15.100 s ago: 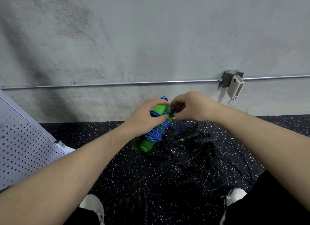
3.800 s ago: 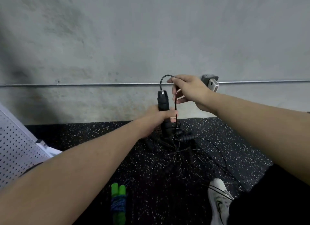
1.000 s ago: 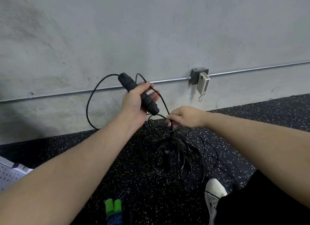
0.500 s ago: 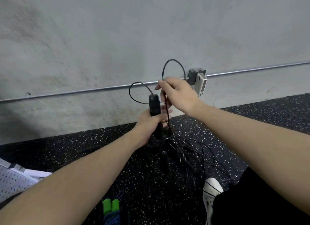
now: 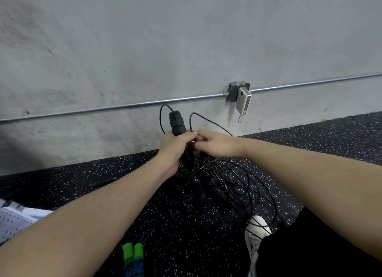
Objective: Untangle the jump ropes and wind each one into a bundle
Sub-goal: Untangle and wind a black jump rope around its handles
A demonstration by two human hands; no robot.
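The right hand [image 5: 217, 143] has dropped from up near the wall box to meet the left hand [image 5: 175, 146] at the black handle [image 5: 177, 124].

The left hand is curled tight round that handle, held above the floor [image 5: 82, 183] near the wall; its long axis stands almost upright, cap end up, a thin cable [image 5: 208, 122] looping out of the top. The right hand's fingers are curled against the left's knuckles and seem to pinch the cable, though the exact grip is hidden. Below them the black tangle [image 5: 233, 183] lies spread on the floor, with at least one more handle in it. Nearest me, the green-handled rope [image 5: 132, 256] lies wound in its bundle, handles side by side pointing toward the wall. So I'd judge one rope done, the black ones barely begun.
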